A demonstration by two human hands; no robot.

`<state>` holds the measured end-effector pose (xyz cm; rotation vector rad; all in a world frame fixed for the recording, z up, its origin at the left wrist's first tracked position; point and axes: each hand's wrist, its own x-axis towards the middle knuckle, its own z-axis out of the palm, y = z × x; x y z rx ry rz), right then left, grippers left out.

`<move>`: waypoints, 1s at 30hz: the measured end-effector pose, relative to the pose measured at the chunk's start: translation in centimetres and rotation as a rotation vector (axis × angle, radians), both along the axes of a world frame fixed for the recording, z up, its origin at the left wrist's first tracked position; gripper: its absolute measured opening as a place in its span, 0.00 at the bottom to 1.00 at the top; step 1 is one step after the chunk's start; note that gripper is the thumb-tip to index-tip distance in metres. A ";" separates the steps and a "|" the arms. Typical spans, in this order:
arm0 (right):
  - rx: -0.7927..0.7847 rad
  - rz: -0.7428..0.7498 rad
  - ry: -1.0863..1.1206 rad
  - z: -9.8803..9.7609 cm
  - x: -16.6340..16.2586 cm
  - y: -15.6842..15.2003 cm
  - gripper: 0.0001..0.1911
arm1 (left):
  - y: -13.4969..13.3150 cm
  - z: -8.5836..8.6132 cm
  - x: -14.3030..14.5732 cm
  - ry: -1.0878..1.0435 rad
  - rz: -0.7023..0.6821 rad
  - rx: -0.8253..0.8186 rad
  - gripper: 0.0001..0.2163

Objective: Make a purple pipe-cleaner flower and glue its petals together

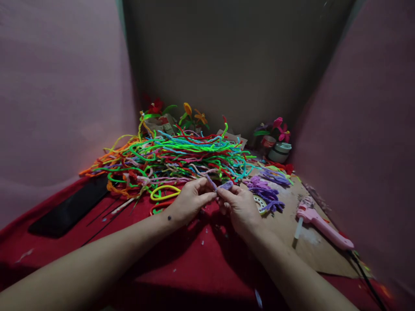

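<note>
Between my two hands is a purple pipe cleaner [227, 185], bent into a narrow loop on the right with a straight end sticking up on the left. My left hand [191, 199] pinches it with thumb and forefinger near the bend. My right hand [241, 208] grips the looped part, its thumb against the pipe cleaner and the other fingers curled beneath. Just beyond the hands lies a large heap of colourful pipe cleaners [181, 151]. Scissors with yellow and red handles [165, 192] rest beside my left hand. Purple pipe cleaner pieces [264, 190] lie beside my right hand.
A pink glue gun [324, 226] lies on a cardboard sheet [288, 233] at right, its cord running forward. A dark flat phone-like slab [69, 209] is at left on the red cloth [194, 268]. Pipe-cleaner flowers [282, 129] and a jar [279, 152] stand behind.
</note>
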<state>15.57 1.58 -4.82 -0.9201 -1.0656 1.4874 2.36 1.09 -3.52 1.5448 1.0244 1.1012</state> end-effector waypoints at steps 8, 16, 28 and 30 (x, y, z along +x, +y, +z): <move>-0.023 0.066 -0.008 -0.5 0.2 0.1 0.15 | 0.1 -1.3 -1.4 0.613 0.007 0.896 0.07; 0.082 0.033 -0.024 0.2 0.6 -0.3 0.10 | 0.3 0.4 -1.3 0.183 -0.063 0.141 0.08; 0.379 -0.141 -0.397 -0.2 0.5 -0.8 0.06 | 0.0 0.0 -0.9 0.604 -0.001 0.425 0.09; 0.237 -0.093 -0.282 -0.3 0.3 -0.7 0.08 | -0.3 0.0 -1.0 0.927 0.026 0.814 0.11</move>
